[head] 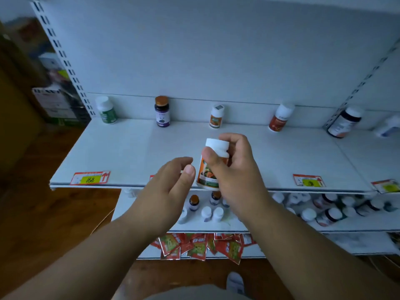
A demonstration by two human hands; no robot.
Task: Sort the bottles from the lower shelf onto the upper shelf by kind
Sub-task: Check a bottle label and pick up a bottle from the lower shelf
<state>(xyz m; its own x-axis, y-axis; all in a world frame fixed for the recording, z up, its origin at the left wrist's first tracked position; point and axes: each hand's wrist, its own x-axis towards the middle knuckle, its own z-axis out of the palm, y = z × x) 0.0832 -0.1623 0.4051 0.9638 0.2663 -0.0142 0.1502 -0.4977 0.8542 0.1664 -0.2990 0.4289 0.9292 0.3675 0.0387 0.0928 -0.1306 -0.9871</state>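
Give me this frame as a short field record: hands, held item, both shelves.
right hand: grips the orange-label bottle by its white cap end
left hand: holds nothing, fingers loosely curled beside the bottle
upper shelf: single bottles spaced along the back, including a matching bottle
lower shelf: many mixed bottles

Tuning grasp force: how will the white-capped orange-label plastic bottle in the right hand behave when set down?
The white-capped orange-label plastic bottle looks rigid: the right hand grips it without denting it. Tall and narrow, it may tip if nudged on the white upper shelf. Its round body would probably roll if toppled.
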